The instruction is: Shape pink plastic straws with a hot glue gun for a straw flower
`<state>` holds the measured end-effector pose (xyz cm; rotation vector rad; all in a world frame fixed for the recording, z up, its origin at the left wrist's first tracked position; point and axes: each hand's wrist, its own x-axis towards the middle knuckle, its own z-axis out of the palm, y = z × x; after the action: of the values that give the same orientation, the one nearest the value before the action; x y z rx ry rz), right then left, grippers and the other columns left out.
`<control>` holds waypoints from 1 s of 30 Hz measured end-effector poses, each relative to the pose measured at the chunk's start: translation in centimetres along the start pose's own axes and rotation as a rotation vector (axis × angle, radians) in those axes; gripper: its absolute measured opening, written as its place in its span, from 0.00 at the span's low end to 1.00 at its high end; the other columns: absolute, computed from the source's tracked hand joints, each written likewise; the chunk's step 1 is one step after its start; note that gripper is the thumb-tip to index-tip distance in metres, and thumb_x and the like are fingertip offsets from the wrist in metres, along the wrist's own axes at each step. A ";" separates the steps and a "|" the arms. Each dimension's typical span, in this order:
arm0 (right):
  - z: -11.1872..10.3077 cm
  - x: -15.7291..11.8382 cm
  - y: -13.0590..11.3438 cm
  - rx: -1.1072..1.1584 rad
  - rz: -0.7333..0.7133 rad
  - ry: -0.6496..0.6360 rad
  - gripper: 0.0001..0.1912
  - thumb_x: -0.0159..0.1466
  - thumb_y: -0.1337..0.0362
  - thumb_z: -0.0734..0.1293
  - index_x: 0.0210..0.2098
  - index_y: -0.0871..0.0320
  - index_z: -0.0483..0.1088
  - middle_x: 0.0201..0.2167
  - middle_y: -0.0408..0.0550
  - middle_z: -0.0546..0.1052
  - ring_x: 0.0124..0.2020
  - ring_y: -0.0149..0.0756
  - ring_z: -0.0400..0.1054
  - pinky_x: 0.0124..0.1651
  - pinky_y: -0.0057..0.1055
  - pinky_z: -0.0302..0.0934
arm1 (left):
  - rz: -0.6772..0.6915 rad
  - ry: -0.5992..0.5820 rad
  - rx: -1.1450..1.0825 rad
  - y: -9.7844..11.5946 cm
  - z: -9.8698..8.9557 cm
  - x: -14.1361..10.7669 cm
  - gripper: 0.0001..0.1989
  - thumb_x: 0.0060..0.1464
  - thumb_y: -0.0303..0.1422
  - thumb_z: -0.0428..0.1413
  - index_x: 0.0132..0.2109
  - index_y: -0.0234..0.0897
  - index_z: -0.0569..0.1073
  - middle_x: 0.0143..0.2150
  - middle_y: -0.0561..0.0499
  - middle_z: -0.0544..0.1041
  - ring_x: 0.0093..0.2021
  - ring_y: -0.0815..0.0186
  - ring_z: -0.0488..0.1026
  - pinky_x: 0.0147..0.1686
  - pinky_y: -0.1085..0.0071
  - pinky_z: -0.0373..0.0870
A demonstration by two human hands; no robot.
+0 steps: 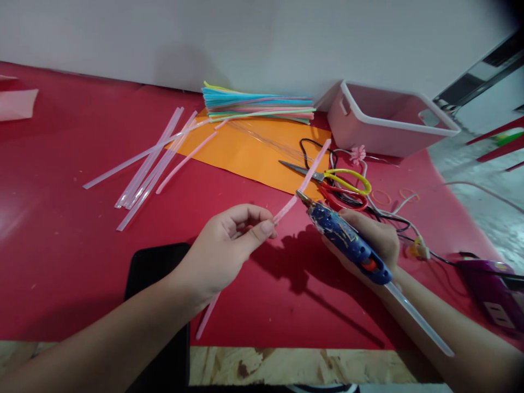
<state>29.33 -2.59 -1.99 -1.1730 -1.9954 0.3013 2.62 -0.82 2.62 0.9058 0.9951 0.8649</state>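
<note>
Translucent sticks [149, 155] lie crossed at the left of a red surface [61, 218]; nearer, a flat black object [158, 267] lies partly beneath the left forearm. The left hand [225, 251] grasps a fuzzy pink stem [286, 208] between thumb and forefinger; the stem rises beyond the fingertips toward the far right, and a pink length shows below the wrist. Farther off, a bundle of coloured stems [257, 103] rests at the far edge of an orange sheet [245, 158]. Right of the left fingertips, the nozzle of a blue glue gun [344, 234] meets the stem's outline; contact cannot be told. Scissors [346, 185] lie beyond it. The right hand [379, 234] is wrapped around the gun's handle. A pink bin [376, 131] stands far right; a purple socket block [487, 295] lies near right.
</note>
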 end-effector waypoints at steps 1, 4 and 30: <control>0.0 0.1 -0.1 0.007 -0.004 -0.011 0.06 0.67 0.68 0.70 0.43 0.51 0.76 0.26 0.43 0.74 0.24 0.35 0.70 0.28 0.31 0.64 | -0.005 -0.004 -0.013 0.0 0.0 0.0 0.05 0.59 0.29 0.65 0.34 0.36 0.78 0.28 0.58 0.77 0.20 0.79 0.58 0.20 0.75 0.50; 0.0 0.4 -0.3 0.020 -0.039 -0.027 0.07 0.67 0.68 0.69 0.43 0.50 0.75 0.26 0.42 0.73 0.23 0.35 0.69 0.28 0.31 0.63 | -0.012 -0.014 -0.049 0.0 0.1 0.0 0.05 0.59 0.27 0.65 0.34 0.36 0.78 0.27 0.58 0.77 0.19 0.79 0.57 0.20 0.76 0.49; 0.1 -0.1 0.7 0.103 -0.086 -0.103 0.11 0.72 0.57 0.64 0.43 0.53 0.77 0.28 0.50 0.75 0.27 0.41 0.71 0.30 0.37 0.64 | -0.069 -0.004 -0.035 -0.1 -0.1 0.1 0.07 0.56 0.32 0.67 0.34 0.36 0.77 0.28 0.57 0.75 0.20 0.77 0.55 0.20 0.76 0.49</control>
<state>29.72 -2.30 -2.53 -1.0226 -2.0870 0.4234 2.61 -0.80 2.47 0.8390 0.9993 0.8189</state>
